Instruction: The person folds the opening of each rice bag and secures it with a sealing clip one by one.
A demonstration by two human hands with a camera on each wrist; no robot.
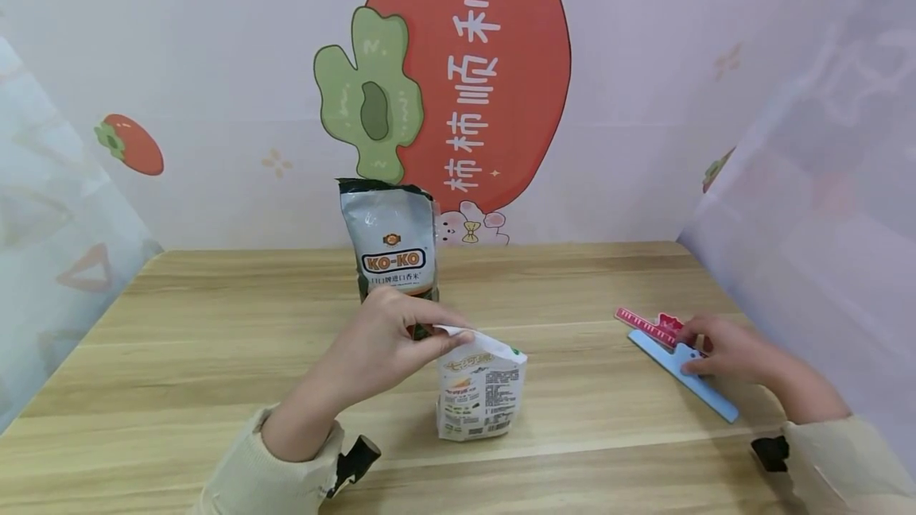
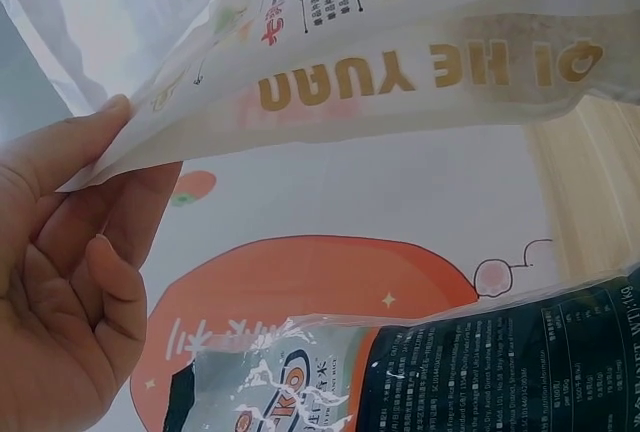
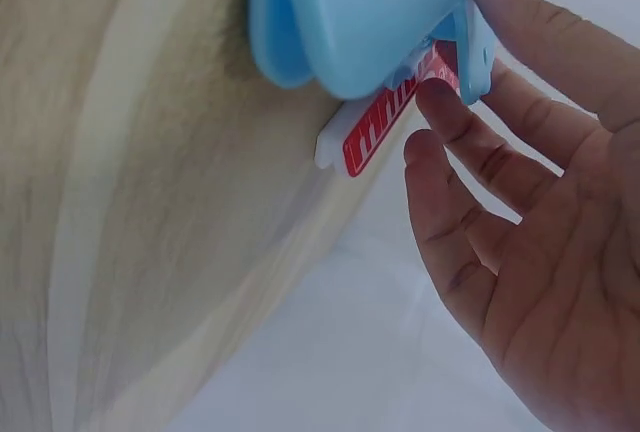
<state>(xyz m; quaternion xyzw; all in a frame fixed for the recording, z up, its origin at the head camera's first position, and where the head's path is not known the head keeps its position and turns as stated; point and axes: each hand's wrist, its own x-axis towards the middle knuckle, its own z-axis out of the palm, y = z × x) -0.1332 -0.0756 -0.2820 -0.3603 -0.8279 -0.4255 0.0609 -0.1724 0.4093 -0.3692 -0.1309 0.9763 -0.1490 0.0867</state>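
Note:
My left hand (image 1: 382, 344) pinches the folded top edge of a small white food bag (image 1: 481, 400) between thumb and index finger. The bag stands upright on the table, its printed side facing me; gold lettering shows on it in the left wrist view. On the right, my right hand (image 1: 733, 352) has its thumb and fingers on either side of the handle of a long blue bag clip (image 1: 704, 394). In the right wrist view, the thumb is on one lever of the blue clip (image 3: 370, 17). Just behind lies a red bag clip (image 1: 647, 326) with piano-key markings.
A taller KO-KO rice bag (image 1: 393, 233) stands behind the white bag, its lower part hidden by my left hand. The wooden table (image 1: 215, 316) ends at a printed backdrop (image 1: 630, 141), with fabric walls on both sides.

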